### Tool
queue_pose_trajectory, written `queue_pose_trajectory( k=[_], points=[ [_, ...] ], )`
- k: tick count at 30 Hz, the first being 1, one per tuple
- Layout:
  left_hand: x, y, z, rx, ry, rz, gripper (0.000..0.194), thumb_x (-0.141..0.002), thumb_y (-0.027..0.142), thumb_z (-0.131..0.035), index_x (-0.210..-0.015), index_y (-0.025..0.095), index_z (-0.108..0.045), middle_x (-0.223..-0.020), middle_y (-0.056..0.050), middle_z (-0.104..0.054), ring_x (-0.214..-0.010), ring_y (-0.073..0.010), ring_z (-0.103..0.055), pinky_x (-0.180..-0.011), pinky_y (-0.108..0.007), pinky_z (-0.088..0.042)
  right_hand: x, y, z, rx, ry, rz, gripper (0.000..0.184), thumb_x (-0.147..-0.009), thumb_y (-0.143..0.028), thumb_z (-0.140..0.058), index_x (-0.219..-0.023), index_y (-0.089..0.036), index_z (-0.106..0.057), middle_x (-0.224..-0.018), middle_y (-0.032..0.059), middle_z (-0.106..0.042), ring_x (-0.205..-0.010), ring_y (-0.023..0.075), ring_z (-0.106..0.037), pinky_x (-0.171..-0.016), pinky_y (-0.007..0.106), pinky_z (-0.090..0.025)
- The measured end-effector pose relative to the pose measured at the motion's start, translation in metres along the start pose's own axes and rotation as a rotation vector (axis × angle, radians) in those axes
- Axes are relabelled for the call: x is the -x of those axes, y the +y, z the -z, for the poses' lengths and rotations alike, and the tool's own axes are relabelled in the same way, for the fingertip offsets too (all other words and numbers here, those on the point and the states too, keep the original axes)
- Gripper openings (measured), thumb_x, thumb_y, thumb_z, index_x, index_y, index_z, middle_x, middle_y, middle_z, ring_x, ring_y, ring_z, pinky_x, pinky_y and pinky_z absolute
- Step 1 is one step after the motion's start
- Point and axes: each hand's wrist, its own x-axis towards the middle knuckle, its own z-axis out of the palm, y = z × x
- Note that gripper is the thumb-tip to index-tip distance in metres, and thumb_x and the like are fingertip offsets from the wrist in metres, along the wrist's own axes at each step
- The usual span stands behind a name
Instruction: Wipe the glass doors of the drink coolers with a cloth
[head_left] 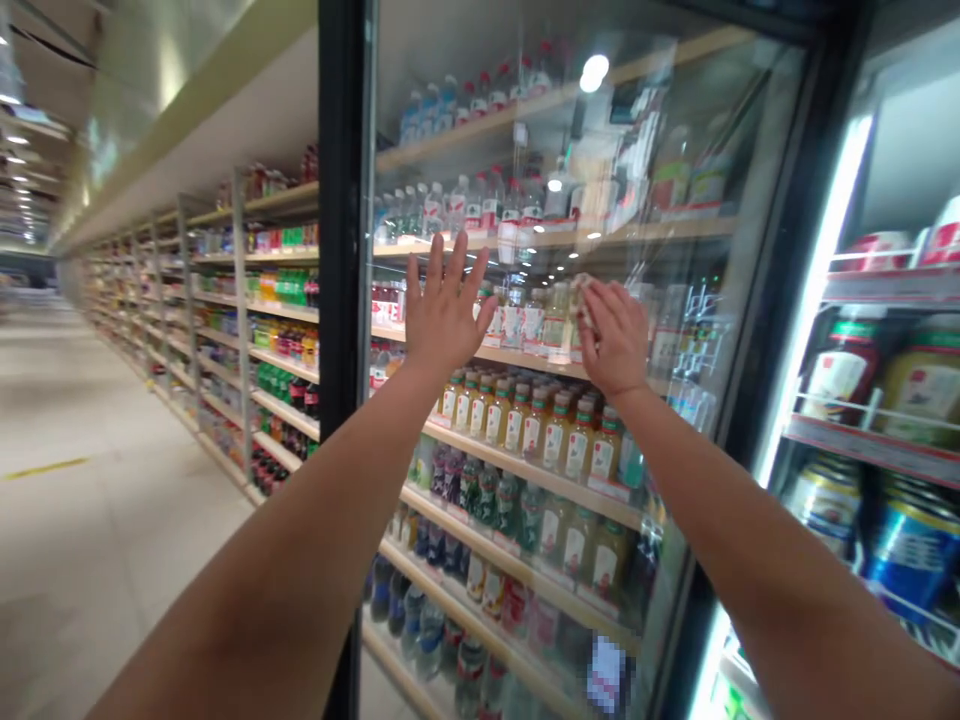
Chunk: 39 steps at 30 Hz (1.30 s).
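Bare forearms enter from the lower corners: the left forearm [285, 530] at our 7 o'clock and the right forearm [757, 540] at our 4 o'clock. Both reach ahead to a glass cooler door [577, 120], which stands upright with its long axis vertical. The left hand [448, 312], at 11 o'clock, has its fingers [439, 265] spread wide and nearly straight, pinching nothing; we cannot confirm contact with the glass. The right hand [613, 338], at 1 o'clock, has its fingers [609, 305] held close together and slightly curled, with a pale item [580, 303] at the fingertips. We cannot tell whether this item is pinched or stands behind the pane. It lies at the inner side of the right hand, between the two hands and much nearer the right. Behind the glass, rows of bottled drinks [529, 425] stand on a shelf [540, 475] below the hands. At 3 o'clock, the neighbouring cooler section holds large cans [911, 545]. At 10 o'clock, open store shelving [217, 320] runs along a pale floor [97, 560], marked by a yellow line [46, 467], toward the far end of the aisle.
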Motion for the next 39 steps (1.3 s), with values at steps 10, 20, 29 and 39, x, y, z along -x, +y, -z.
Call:
queue_pose_trajectory(
  k=[10,20,29,39],
  points=[
    [0.003,0.004,0.006,-0.007,0.049,-0.004,0.058,-0.104,0.037,-0.048,-0.159,0.023,-0.036,-0.168,-0.007,-0.02,-0.156,-0.0311,-0.006,-0.127,-0.057,-0.002,0.001,-0.009,0.007,-0.058,-0.083,0.198,0.049,-0.098,-0.025,-0.051,-0.147,-0.023,-0.052,-0.148,0.0072,-0.057,-0.142,0.0265,-0.046,-0.116,0.05,-0.04],
    [0.004,0.013,0.02,-0.068,0.029,-0.002,0.059,-0.104,0.038,-0.047,-0.159,0.021,-0.036,-0.167,-0.008,-0.021,-0.156,-0.0323,-0.008,-0.127,-0.057,-0.002,0.003,-0.009,0.017,-0.036,-0.058,0.196,0.049,-0.096,-0.027,-0.054,-0.145,-0.021,-0.054,-0.147,0.0082,-0.057,-0.141,0.0271,-0.048,-0.116,0.048,-0.042],
    [0.004,0.021,0.032,-0.049,0.026,0.078,0.059,-0.103,0.03,-0.045,-0.16,0.021,-0.034,-0.168,-0.006,-0.02,-0.156,-0.0293,-0.006,-0.128,-0.055,-0.002,0.002,-0.059,0.008,-0.143,-0.151,0.218,0.053,-0.097,-0.024,-0.05,-0.15,-0.023,-0.049,-0.152,0.0082,-0.051,-0.146,0.0272,-0.04,-0.12,0.051,-0.036],
    [0.006,0.015,0.026,-0.067,0.005,0.152,0.06,-0.104,0.036,-0.039,-0.162,0.025,-0.029,-0.168,-0.002,-0.015,-0.156,-0.0343,-0.001,-0.119,-0.069,0.015,-0.022,-0.033,0.005,-0.129,-0.165,0.018,0.052,-0.1,-0.03,-0.044,-0.152,-0.021,-0.045,-0.158,0.0088,-0.044,-0.151,0.0306,-0.03,-0.122,0.057,-0.027]
  ],
)
